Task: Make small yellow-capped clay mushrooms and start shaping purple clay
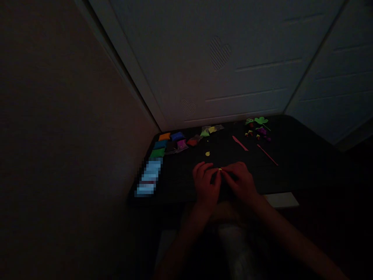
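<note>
Beyond pinched clay point(220, 169), bags point(181, 145), coloured clay point(164, 137) inside

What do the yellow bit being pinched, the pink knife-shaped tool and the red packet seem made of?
Yellow bit: perhaps soft clay, since it looks matte; too small to be sure.
Pink knife-shaped tool: probably plastic, smooth, going by its even colour.
Red packet: likely plastic film, faintly shiny, with see-through edges.
</note>
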Available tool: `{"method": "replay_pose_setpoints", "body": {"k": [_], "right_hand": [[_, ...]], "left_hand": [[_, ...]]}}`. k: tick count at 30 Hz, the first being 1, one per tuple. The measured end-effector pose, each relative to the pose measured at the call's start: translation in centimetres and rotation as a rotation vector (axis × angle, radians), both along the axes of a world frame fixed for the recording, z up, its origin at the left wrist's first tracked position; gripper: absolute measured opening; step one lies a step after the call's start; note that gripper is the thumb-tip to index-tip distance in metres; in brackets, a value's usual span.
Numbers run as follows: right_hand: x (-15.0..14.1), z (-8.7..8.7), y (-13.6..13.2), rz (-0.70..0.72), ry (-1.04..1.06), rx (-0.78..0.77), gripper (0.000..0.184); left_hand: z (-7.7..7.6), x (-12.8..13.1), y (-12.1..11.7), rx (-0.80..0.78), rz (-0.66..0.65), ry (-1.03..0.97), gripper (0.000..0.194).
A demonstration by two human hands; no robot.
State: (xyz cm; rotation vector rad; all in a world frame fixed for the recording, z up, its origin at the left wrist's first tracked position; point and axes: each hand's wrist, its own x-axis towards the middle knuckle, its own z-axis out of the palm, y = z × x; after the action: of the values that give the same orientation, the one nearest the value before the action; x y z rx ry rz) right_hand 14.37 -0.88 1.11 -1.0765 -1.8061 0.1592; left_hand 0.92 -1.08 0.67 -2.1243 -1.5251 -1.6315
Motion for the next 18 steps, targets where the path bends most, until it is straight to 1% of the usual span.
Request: {"method": "replay_pose_setpoints", "body": {"k": [3,8,11,14,18], "right_hand": [[0.3,1.2,-0.8,0.012,0.027,0.02,0.01],[0.7,4.5,-3.3,0.065,0.132,0.077,0.018],[0.7,5.9,-4.7,0.097,0.222,0.102,0.022],[1.0,6.8,-5.6,0.112,0.171,0.173,0.025],[1.6,7.6,-6.2,0.078,0.036,0.263,0.028]], "left_hand": [[1.5,0.1,-0.9,0.034,-0.019,0.005,0.011],[5.4,0.3,-3.4,0.057,-0.085,-0.034,0.02],[7.1,0.2,-4.7,0.1,-0.107,-0.028,0.022],[7.9,-0.2,-5.7,0.186,-0.105,0.045,0.025],[8.3,-0.9,-6.6,0.292,-0.073,0.175,0.03]]}}
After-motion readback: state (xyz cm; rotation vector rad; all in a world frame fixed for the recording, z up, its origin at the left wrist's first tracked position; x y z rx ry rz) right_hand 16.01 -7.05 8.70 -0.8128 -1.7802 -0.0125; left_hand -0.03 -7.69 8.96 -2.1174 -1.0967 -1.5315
